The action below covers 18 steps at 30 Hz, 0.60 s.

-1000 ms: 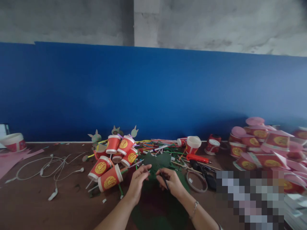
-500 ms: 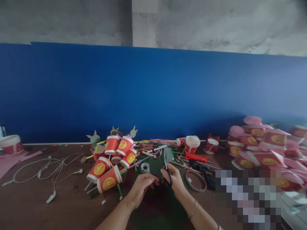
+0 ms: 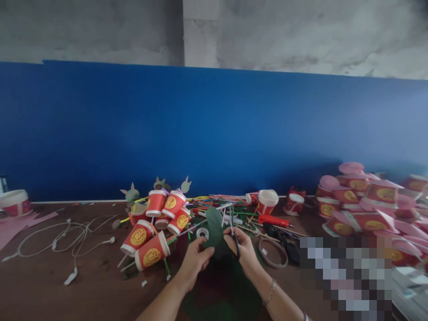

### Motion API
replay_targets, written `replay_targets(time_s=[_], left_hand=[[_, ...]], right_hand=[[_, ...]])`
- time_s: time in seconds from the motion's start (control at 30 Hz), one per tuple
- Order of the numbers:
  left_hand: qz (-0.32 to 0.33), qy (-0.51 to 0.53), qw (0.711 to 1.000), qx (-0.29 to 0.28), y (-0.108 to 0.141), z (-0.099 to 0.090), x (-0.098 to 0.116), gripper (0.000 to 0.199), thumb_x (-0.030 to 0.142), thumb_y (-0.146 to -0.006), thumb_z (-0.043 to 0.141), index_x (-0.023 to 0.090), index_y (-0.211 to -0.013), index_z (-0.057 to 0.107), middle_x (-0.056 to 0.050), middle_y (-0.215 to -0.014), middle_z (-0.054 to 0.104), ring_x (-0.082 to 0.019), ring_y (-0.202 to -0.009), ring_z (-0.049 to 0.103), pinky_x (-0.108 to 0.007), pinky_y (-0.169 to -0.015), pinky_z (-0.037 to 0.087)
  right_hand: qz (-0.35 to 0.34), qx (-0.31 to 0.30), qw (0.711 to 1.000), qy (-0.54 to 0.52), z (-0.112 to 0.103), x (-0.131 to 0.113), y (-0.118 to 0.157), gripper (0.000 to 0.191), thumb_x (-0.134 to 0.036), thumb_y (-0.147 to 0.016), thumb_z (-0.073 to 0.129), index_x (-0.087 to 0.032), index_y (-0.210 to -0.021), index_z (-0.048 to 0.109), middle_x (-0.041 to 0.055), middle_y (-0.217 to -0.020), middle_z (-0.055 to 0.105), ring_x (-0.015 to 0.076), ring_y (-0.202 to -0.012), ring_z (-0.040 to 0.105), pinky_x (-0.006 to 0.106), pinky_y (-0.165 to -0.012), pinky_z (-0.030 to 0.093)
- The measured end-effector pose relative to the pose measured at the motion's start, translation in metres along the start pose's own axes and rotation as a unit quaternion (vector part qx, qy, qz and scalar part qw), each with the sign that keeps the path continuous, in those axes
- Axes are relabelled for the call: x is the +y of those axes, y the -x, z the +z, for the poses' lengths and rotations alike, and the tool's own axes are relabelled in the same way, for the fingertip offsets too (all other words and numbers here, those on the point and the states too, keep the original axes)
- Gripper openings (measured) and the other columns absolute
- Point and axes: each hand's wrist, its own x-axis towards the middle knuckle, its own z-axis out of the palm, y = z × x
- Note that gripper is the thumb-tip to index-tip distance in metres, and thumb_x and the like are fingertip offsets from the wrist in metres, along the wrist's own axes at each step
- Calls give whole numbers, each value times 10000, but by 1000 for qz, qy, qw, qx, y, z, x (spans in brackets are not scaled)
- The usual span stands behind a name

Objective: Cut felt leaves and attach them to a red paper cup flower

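L hand (image 3: 194, 261): thumb & fingers pinching dk green paper (image 3: 214, 227), held up over table (image 3: 96, 294).
R hand (image 3: 243, 248): closed round scissors (image 3: 232, 220), blades up, just R of paper; can't tell if touching.
Red cups (image 3: 152, 255): piled L of hands, yellow round emblems, lettering unreadable from here.
White roll (image 3: 202, 232): just behind L hand.

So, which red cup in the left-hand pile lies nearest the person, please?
The frontmost red cup, left of the left hand; the other cups there lie farther back.
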Motion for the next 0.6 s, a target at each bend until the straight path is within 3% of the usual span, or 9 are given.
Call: replay_targets(time_s=[0.13, 0.23, 0.4, 0.5, 0.6], left_hand=[[16, 29, 997, 72, -2, -2, 3, 359, 414, -618, 709, 184, -750, 466, 150, -399, 238, -10, -324, 163, -159, -351, 82], [28, 24, 993, 113, -2, -4, 5, 352, 429, -632, 684, 189, -742, 451, 128, -433, 377, -8, -306, 221, -143, -325, 103], [19, -53, 996, 62, 2, 0, 5, 315, 427, -656, 647, 176, -724, 470, 49, -544, 565, -35, -311, 387, -146, -296, 174], [28, -72, 996, 45, 4, 2, 4, 313, 430, -661, 647, 160, -728, 503, 54, -521, 544, -25, -314, 356, -145, -309, 173], [36, -52, 996, 61, 4, 0, 3, 326, 452, -675, 641, 159, -685, 496, 75, -482, 486, -19, -351, 337, -133, -345, 190]], right_hand=[[-12, -13, 1000, 3, 0, -2, 1, 406, -525, -664, 647, -173, -830, 535, -14, -598, 527, 124, -549, 515, 186, -404, 337], [6, -49, 999, 6, 3, -4, 4, 414, -518, -674, 640, -164, -862, 539, 5, -613, 589, 134, -551, 557, 187, -404, 357], [54, -107, 992, 24, 10, 0, 6, 379, -470, -610, 696, -158, -732, 519, -45, -463, 538, 92, -388, 492, 191, -378, 390], [55, -122, 991, 27, 10, 4, 6, 346, -448, -611, 687, -155, -670, 512, -57, -427, 510, 78, -346, 458, 193, -358, 398], [63, -119, 990, 32, 11, 6, 5, 320, -427, -620, 674, -151, -677, 523, -58, -395, 506, 76, -323, 445, 188, -346, 386]])
